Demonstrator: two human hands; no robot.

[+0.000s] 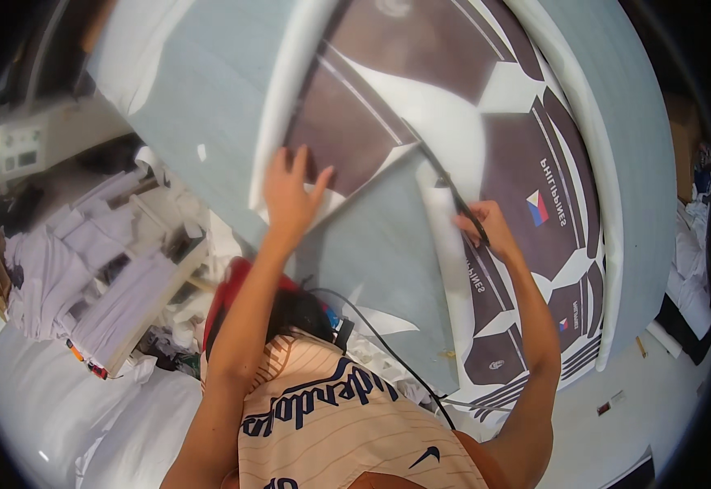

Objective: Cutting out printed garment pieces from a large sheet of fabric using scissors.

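Note:
A large white printed sheet (445, 122) with dark brown jersey-shaped panels lies over the pale blue-grey table (364, 236). My left hand (292, 196) rests on one brown panel (347, 122) near its lower left corner, fingers spread, holding nothing. In my right hand (492, 230) is a pair of long dark scissors (451, 186), its handles within my closed fingers. The blades point up and left, their tips at the sheet's cut edge beside that panel. A gap in the sheet bares the table between my hands.
Right of the scissors, the sheet carries more brown panels with white lettering and a small flag print (537, 209). A black cable (380, 338) runs along the table's near edge. Piles of white fabric (62, 269) lie at the left, and more cloth (689, 269) at the far right.

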